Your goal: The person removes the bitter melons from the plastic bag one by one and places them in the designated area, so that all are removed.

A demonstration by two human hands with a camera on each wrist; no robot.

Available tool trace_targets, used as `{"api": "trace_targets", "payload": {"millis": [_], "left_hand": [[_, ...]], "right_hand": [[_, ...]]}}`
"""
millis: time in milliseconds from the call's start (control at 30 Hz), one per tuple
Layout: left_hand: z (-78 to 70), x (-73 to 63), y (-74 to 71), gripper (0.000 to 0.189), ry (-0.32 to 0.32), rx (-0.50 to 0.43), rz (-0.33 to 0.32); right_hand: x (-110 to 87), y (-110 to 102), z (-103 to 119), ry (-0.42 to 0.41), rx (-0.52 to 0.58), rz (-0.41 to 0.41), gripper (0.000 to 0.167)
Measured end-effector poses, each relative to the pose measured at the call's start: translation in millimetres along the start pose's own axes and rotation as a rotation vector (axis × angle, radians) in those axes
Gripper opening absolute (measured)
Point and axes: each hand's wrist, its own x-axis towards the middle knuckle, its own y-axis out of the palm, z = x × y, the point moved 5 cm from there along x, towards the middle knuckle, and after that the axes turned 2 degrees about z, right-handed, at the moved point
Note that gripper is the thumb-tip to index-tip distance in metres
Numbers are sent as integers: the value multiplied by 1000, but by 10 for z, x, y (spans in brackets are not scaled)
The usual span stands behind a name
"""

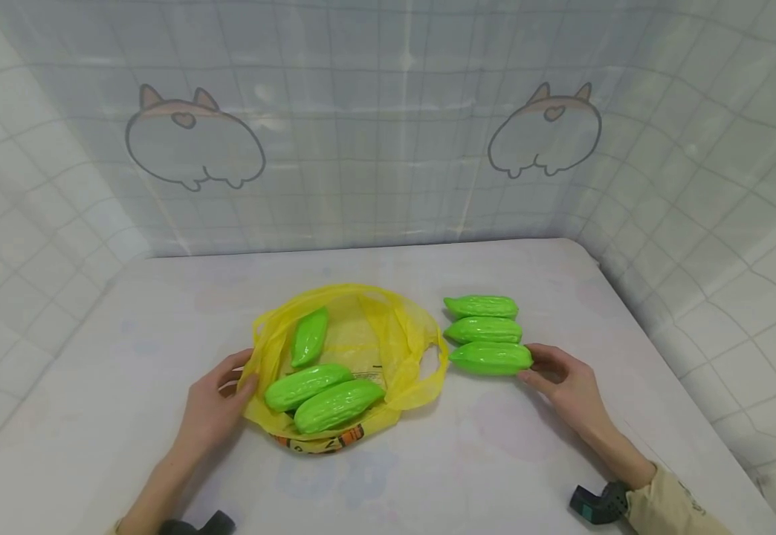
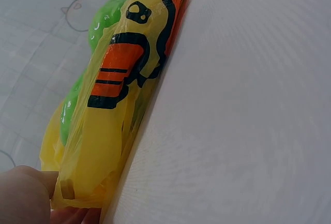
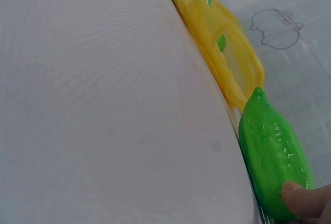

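Note:
A yellow plastic bag (image 1: 344, 297) lies spread open on the table, with three glossy green bitter melons inside, one (image 1: 310, 336) at the back and two side by side in front. My left hand (image 1: 212, 405) pinches the bag's left edge between thumb and fingers. Three more bitter melons lie in a row right of the bag. My right hand (image 1: 567, 388) holds the blunt end of the nearest bitter melon (image 1: 488, 358), its thumb (image 3: 302, 198) against the side. That melon's pointed tip is close to the bag's handle loop (image 3: 258, 69).
The other two melons in the row, the far one (image 1: 485, 306) and the middle one (image 1: 485, 330), lie just behind the held one. A pale table (image 1: 461, 468) meets tiled-pattern curtains (image 1: 374, 148) at the back and sides. Dark bands sit on both wrists.

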Motion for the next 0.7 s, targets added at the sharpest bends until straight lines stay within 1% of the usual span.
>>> {"api": "trace_targets", "payload": {"millis": [267, 433, 567, 700], "left_hand": [[-8, -7, -2, 45, 8, 8, -6], [-12, -11, -3, 45, 9, 11, -4], [-10, -10, -4, 45, 9, 12, -4], [-8, -8, 0, 45, 13, 9, -3]], "right_hand": [[2, -3, 22, 35, 24, 32, 50], [8, -2, 4, 31, 47, 32, 48], [22, -14, -9, 5, 104, 5, 42], [25, -48, -2, -22, 164, -48, 39]]}}
